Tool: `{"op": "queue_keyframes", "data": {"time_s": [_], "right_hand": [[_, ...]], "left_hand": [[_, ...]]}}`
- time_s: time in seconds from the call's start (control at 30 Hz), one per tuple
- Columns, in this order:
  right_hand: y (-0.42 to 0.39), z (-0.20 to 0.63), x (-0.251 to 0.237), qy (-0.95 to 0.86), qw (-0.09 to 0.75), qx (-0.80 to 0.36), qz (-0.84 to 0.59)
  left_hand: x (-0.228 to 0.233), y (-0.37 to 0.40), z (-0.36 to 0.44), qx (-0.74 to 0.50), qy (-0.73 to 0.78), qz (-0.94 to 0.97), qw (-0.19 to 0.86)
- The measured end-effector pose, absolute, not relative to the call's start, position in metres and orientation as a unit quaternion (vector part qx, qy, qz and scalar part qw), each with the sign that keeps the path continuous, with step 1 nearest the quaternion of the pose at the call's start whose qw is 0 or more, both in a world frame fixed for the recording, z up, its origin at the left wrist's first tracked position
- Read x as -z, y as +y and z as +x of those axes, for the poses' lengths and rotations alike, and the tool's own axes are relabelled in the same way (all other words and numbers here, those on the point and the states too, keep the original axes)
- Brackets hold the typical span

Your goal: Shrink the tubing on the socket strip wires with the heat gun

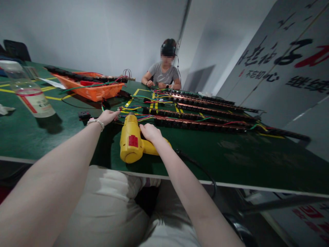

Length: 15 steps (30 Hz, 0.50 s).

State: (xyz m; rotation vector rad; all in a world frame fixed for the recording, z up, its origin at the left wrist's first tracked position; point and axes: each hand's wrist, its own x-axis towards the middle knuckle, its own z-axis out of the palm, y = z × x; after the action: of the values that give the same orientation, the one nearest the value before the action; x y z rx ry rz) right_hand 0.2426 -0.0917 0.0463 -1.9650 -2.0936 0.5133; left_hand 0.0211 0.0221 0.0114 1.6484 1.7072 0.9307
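Clear plastic bottle [27,92] with red-and-white label, lying tilted on green table [231,161], well left of fingers. Orange basket [94,90] beyond fingers, up-left, long black strips laid across it. Rows of black power strips [205,118] with copper contacts stretch right of fingers, far side. Second person in grey shirt [164,73] seated at far table edge, hands on tabletop. White board with black and red characters [282,65] leans at right.

Right hand [150,132] rests on yellow heat gun [131,142], fingers over its handle. Left hand [108,116] pinches coloured wires [133,118] at its fingertips, beside black terminal strips [195,123].
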Motion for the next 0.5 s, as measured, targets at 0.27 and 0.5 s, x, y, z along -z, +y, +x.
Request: {"op": "queue_keyframes", "data": {"time_s": [0.27, 0.5], "right_hand": [[-0.088, 0.206, -0.045, -0.738, 0.115, -0.188, -0.638], [-0.085, 0.203, -0.045, -0.732, 0.101, -0.214, -0.638]], "left_hand": [[-0.019, 0.014, 0.023, -0.337, 0.660, 0.596, 0.311], [-0.012, 0.019, 0.019, -0.361, 0.646, 0.590, 0.322]]}}
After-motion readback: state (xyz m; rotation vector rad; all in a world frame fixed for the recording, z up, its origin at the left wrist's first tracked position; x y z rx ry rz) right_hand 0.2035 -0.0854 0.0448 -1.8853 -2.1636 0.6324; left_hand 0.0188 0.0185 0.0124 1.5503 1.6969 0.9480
